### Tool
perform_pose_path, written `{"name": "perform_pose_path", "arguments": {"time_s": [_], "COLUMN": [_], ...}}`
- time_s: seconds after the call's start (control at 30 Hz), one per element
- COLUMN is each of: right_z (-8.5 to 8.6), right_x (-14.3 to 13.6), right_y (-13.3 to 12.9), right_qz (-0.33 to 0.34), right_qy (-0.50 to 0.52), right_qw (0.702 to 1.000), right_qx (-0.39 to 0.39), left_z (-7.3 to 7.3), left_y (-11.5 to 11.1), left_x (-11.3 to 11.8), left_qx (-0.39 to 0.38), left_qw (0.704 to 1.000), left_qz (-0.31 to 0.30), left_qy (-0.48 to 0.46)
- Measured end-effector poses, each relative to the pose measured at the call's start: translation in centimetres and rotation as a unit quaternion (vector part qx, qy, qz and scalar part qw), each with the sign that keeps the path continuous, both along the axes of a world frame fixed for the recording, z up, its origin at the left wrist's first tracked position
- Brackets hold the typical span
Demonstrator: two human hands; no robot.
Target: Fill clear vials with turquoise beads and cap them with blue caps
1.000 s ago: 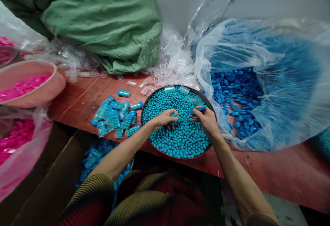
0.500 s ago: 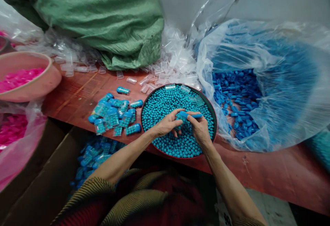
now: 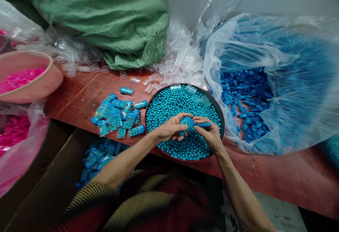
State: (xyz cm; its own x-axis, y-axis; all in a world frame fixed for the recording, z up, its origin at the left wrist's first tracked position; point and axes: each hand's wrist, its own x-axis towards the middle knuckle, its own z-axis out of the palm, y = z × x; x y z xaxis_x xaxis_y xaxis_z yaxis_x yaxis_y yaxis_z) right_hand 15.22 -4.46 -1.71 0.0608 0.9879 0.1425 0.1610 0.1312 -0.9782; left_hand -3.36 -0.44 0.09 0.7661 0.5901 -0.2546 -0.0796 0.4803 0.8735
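Observation:
My left hand [image 3: 171,129] is closed around a small clear tube [image 3: 184,125] of turquoise beads with a blue cap on its upper end. Close beside it, my right hand [image 3: 212,135] pinches a loose blue plastic cap [image 3: 204,124] between thumb and fingers. Both hands are above a round tray [image 3: 182,160] full of turquoise beads [image 3: 169,105]. A few empty clear tubes [image 3: 175,87] lie on the beads at the tray's far side. Left of the tray is a pile of filled, blue-capped tubes [image 3: 114,118].
An open plastic bag [image 3: 299,133] of blue caps [image 3: 251,101] stands at right. Empty tubes [image 3: 182,59] heap behind the tray, beside a green sack [image 3: 106,16]. At left are a pink bowl [image 3: 54,76] and a cardboard box [image 3: 45,175]. More filled tubes lie below the table edge.
The left hand's capped tube shows more plainly now, turned slightly toward me. My right hand has shifted a little right and down, still holding the loose cap.

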Motion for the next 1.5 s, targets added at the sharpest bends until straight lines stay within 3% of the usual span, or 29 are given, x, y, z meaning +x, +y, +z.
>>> {"name": "perform_pose_path", "arguments": {"time_s": [0.13, 0.23, 0.33, 0.43, 0.53, 0.7, 0.8, 0.93, 1.07, 1.3, 1.5], "right_z": [0.8, 1.1, 1.2, 1.3, 1.5, 1.5, 1.4, 1.6, 1.5, 1.1, 0.9], "right_x": [1.9, 2.4, 2.1, 1.8, 2.0, 1.7, 0.9, -0.2, -1.6, -3.2, -3.5], "right_y": [-0.6, -0.8, -1.1, -1.4, -1.4, -0.9, -1.1, -2.2, -2.9, -2.9, -2.8], "right_qz": [0.08, 0.084, 0.073, 0.103, 0.135, 0.094, 0.058, 0.055, 0.021, -0.023, -0.025], "right_qy": [-0.051, -0.1, -0.115, -0.107, -0.08, 0.009, -0.083, -0.311, -0.44, -0.532, -0.527], "right_qw": [0.994, 0.986, 0.985, 0.983, 0.98, 0.99, 0.994, 0.948, 0.892, 0.832, 0.837], "right_qx": [-0.055, -0.1, -0.108, -0.11, -0.124, -0.107, -0.051, 0.046, 0.101, 0.153, 0.145], "left_z": [0.0, -0.2, -0.6, -0.9, -0.9, -0.6, -0.4, 0.0, 0.5, -0.4, -0.9], "left_y": [-0.5, -0.7, -1.1, -1.3, -1.6, -1.9, -2.2, -2.4, -2.6, -3.1, -3.2], "left_x": [0.3, 0.5, 0.7, 0.8, 0.8, 0.7, 0.7, 0.9, 1.3, 1.5, 2.0], "left_qx": [0.029, 0.045, 0.056, 0.068, 0.113, 0.186, 0.215, 0.276, 0.309, 0.228, 0.179], "left_qw": [0.999, 0.998, 0.997, 0.995, 0.991, 0.979, 0.972, 0.955, 0.941, 0.96, 0.963], "left_qz": [0.022, 0.026, 0.041, 0.056, 0.022, -0.005, 0.011, 0.05, 0.104, 0.149, 0.19], "left_qy": [0.026, 0.027, 0.034, 0.048, 0.067, 0.077, 0.091, 0.092, 0.087, 0.068, 0.067]}}
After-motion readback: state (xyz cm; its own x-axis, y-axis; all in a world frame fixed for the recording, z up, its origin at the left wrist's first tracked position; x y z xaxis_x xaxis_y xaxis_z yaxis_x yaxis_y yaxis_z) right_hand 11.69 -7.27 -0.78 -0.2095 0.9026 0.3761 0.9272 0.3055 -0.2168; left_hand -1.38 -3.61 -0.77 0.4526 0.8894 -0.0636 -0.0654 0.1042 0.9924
